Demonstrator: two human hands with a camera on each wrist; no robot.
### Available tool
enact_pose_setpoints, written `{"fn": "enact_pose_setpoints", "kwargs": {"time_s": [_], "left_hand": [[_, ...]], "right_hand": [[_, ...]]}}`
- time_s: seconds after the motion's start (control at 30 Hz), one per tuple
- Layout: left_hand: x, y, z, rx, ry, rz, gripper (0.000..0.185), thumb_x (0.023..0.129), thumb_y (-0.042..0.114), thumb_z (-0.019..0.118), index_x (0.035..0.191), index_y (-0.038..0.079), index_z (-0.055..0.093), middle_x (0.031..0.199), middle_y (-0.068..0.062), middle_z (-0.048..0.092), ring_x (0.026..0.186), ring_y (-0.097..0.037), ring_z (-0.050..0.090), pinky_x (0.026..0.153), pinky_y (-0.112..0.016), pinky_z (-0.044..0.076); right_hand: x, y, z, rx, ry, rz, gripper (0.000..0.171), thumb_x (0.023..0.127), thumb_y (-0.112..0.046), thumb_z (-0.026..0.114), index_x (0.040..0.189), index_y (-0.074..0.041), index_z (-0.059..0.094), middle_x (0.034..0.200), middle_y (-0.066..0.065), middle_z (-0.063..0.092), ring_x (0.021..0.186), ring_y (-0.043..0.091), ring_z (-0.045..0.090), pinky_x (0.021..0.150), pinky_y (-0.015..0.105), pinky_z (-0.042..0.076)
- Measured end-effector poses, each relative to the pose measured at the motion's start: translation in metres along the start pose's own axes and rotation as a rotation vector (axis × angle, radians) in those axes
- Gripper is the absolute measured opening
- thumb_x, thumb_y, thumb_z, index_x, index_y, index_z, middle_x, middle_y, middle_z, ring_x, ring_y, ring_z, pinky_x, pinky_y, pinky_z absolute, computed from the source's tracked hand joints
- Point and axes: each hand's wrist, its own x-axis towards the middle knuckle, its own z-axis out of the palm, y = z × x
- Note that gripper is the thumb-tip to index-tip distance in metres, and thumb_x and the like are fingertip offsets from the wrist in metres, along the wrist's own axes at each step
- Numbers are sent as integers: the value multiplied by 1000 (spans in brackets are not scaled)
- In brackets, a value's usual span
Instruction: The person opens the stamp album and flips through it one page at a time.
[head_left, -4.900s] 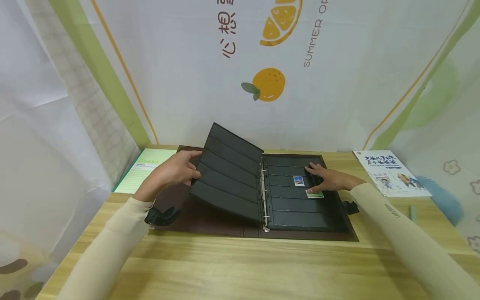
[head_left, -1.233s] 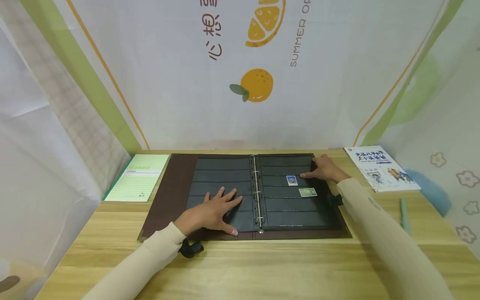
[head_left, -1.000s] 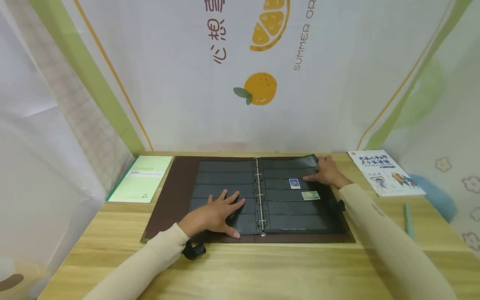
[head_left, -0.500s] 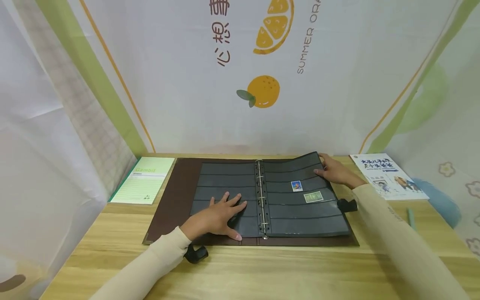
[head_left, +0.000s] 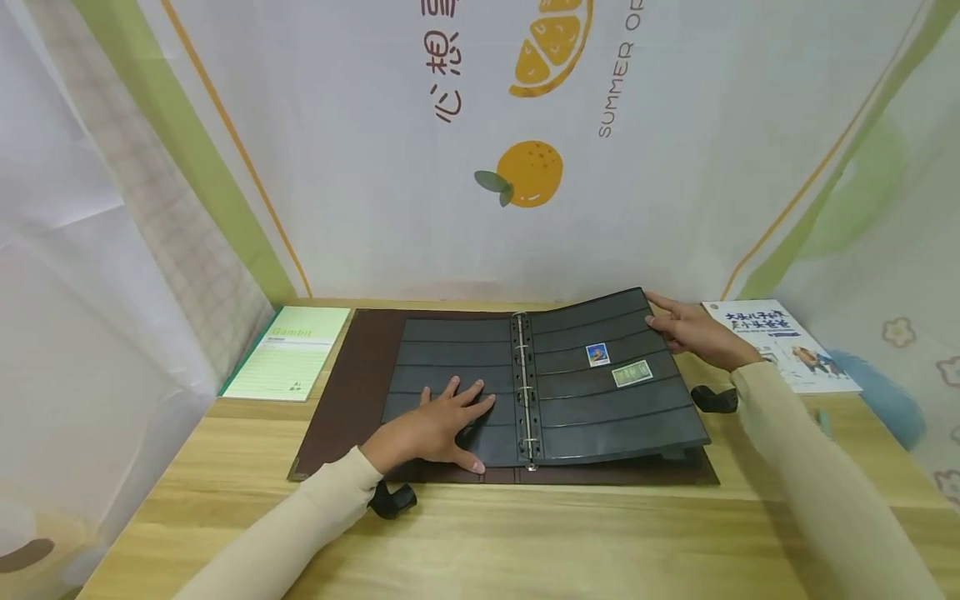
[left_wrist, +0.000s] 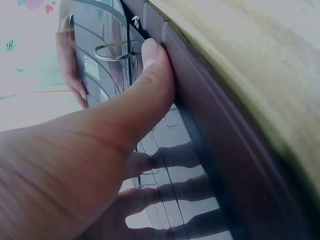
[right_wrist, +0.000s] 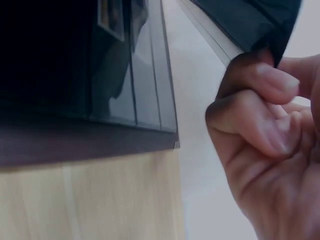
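A dark brown ring-bound stamp album (head_left: 322, 425) lies spread on the table. My left hand (head_left: 431, 429) rests with fingers spread on the black left page (head_left: 457, 333); its thumb (left_wrist: 152, 55) lies near the rings in the left wrist view. Pinched at its outer edge by my right hand (head_left: 697, 332), the right album page (head_left: 600, 425) is raised and bowed off what lies beneath. That page carries a blue stamp (head_left: 597, 355) and a green stamp (head_left: 632, 373). In the right wrist view, curled fingers (right_wrist: 255, 115) grip the page corner, and part of another stamp (right_wrist: 112, 17) shows below.
A green notepad (head_left: 288, 354) lies left of the album. At the right are a white picture book (head_left: 787, 346) and a small green stick-like object (head_left: 823, 421), partly behind the right sleeve. A printed curtain (head_left: 375, 208) hangs behind the table.
The left hand, earlier turning a page to the left, now rests flat on that side. The right hand has taken the right page's edge and lifted it.
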Motion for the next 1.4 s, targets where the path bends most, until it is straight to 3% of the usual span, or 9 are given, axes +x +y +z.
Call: {"fn": "enact_pose_setpoints", "kwargs": {"time_s": [0.13, 0.27, 0.37, 0.97, 1.4], "left_hand": [[-2, -1, 2, -10, -2, -1, 99, 83, 53, 77, 162, 24, 25, 172, -6, 10, 158, -41, 4, 119, -74, 11], [-2, -2, 3, -17, -1, 8, 98, 84, 51, 77, 162, 22, 26, 172, -8, 11, 157, -42, 3, 119, -74, 10], [0, -2, 2, -19, 1, 14, 98, 85, 49, 78, 162, 20, 26, 172, -9, 11, 157, -43, 3, 118, -75, 11], [3, -3, -1, 8, -1, 5, 101, 82, 55, 77, 163, 24, 24, 172, -6, 9, 158, -42, 4, 118, -74, 12], [2, 0, -3, 68, 4, -7, 100, 82, 58, 76, 162, 26, 26, 172, -6, 13, 157, -42, 9, 117, -73, 19]], "right_hand": [[1, -8, 2, 49, 0, -23, 72, 109, -36, 43, 164, -19, 0, 60, -11, 31, 54, 7, 33, 72, 28, 49], [2, -17, 2, 104, 15, -57, 69, 110, -32, 41, 164, -16, 2, 60, -11, 37, 52, 6, 33, 55, 28, 41], [4, -24, 1, 106, 51, -60, 67, 110, -30, 41, 164, -15, 5, 57, -11, 33, 49, 7, 29, 49, 32, 33], [5, -69, -2, 53, 177, -46, 62, 109, -32, 42, 164, -18, 16, 49, -11, 30, 42, 6, 28, 44, 29, 33], [8, -101, 2, 73, 195, -76, 61, 108, -33, 44, 163, -19, 21, 51, -10, 31, 44, 7, 29, 46, 26, 34]]}}
